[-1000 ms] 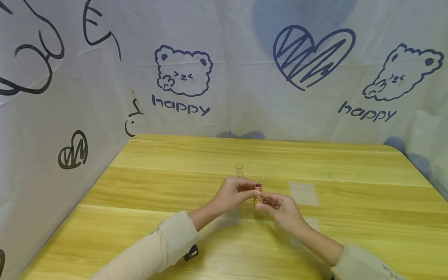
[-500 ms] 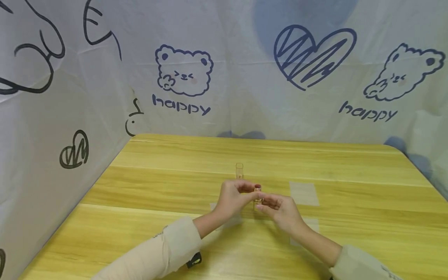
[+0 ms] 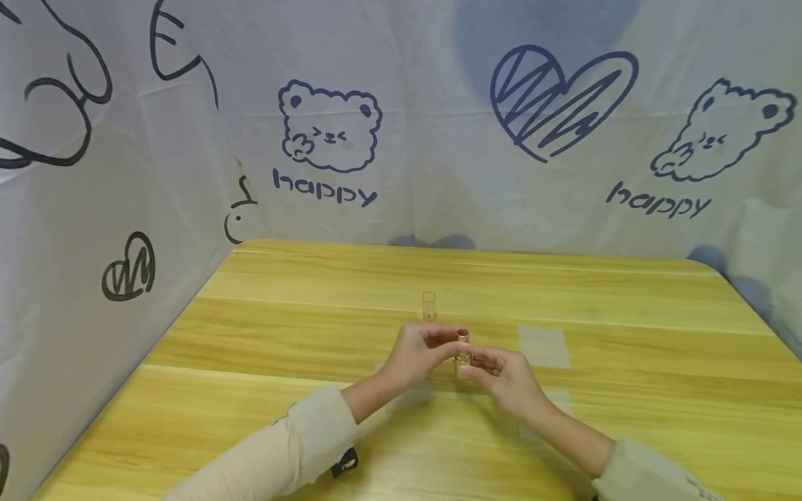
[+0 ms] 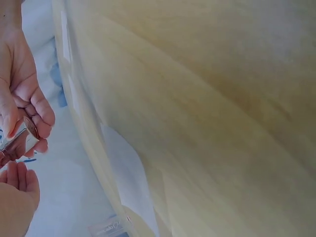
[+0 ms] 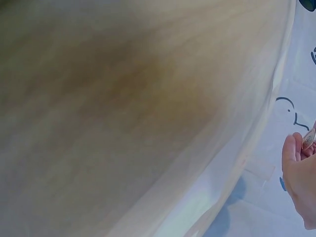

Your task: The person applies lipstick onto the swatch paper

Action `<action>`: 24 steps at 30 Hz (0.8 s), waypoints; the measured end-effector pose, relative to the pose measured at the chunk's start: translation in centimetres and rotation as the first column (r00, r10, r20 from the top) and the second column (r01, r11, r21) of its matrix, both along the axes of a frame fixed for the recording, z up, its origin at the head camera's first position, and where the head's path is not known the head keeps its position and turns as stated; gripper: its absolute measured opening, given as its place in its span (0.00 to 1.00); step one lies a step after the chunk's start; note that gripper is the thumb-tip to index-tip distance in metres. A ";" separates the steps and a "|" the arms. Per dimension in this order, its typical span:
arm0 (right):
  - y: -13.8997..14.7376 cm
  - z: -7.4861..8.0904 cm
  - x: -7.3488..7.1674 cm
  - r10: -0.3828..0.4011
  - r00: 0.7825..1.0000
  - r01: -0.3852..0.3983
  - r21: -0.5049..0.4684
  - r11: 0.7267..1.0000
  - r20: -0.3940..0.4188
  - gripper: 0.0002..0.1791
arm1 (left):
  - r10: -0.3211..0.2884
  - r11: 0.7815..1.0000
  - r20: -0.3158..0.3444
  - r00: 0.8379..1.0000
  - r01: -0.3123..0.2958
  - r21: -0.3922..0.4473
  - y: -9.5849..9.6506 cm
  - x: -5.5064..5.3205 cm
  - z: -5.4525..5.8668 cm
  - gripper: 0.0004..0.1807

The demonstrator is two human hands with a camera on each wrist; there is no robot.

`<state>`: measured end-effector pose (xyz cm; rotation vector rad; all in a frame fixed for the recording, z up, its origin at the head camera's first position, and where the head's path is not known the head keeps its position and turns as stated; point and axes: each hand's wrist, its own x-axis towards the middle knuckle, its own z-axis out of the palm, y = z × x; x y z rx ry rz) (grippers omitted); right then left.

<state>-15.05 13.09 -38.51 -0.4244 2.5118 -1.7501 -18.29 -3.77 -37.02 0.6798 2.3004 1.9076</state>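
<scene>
An uncapped lipstick with a gold tube and dark red tip stands upright between my two hands above the table. The thumb and fingers of my left hand pinch its upper part from the left. My right hand holds the gold base from the right, thumb toward me. The left wrist view shows the lipstick's shiny tube between both hands, its round base facing the camera. Only the edge of the base appears beside my right hand in the right wrist view.
A clear lipstick cap stands on the wooden table behind my left hand. Pale square patches lie on the tabletop, one partly under my left wrist. A small black object shows by the left sleeve. Drawn-on white sheeting encloses the table.
My left hand and forearm swung slightly forward and right, then back, its thumb shifting on the lipstick. My right hand has kept its place on the base.
</scene>
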 end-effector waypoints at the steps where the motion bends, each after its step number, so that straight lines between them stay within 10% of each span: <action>1: 0.0 0.0 0.0 -0.003 1.000 0.003 -0.001 1.000 0.000 0.18 | 0.018 1.000 0.007 1.000 -0.018 0.007 0.0 0.0 0.0 0.13; 15: -0.2 0.4 0.2 -0.022 1.000 0.022 0.008 1.000 0.019 0.17 | 0.207 0.978 -0.057 0.977 -0.204 0.051 0.9 0.9 -0.3 0.09; 24: -0.1 0.6 0.1 0.005 1.000 -0.005 -0.006 1.000 0.023 0.18 | 0.092 0.994 -0.014 0.996 -0.091 0.060 0.5 0.8 0.2 0.10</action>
